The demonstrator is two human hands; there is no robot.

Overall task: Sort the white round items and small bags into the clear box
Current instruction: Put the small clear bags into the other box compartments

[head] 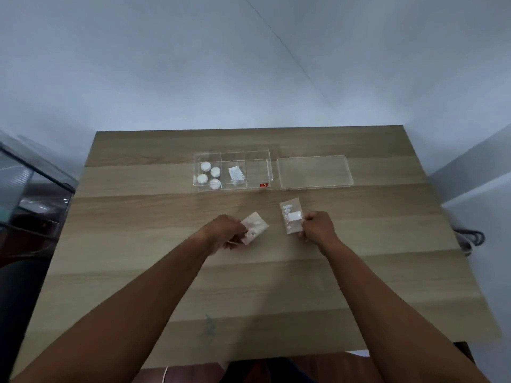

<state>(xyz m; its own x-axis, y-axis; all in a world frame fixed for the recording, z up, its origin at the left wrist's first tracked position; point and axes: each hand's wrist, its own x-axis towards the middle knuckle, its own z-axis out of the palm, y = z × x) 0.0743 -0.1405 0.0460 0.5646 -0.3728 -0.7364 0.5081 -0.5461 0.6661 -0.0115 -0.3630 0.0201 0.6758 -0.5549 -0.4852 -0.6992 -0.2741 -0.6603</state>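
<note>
A clear box [257, 186] with three compartments stands at the table's far middle. Its left compartment holds several white round items [209, 175]. The middle compartment holds one small bag [236, 174], and the right one looks empty. My left hand [225, 233] grips a small clear bag [255, 226] by its left edge, low over the table. My right hand [318, 229] grips a second small bag [290, 218] by its right edge. Both bags hold small white and pinkish bits.
The box's clear lid [315, 172] lies flat just right of the box. The wooden table [138, 244] stands against a white wall. A glass cabinet [25, 183] is off the left edge, and a dark cable [470, 239] hangs off the right edge.
</note>
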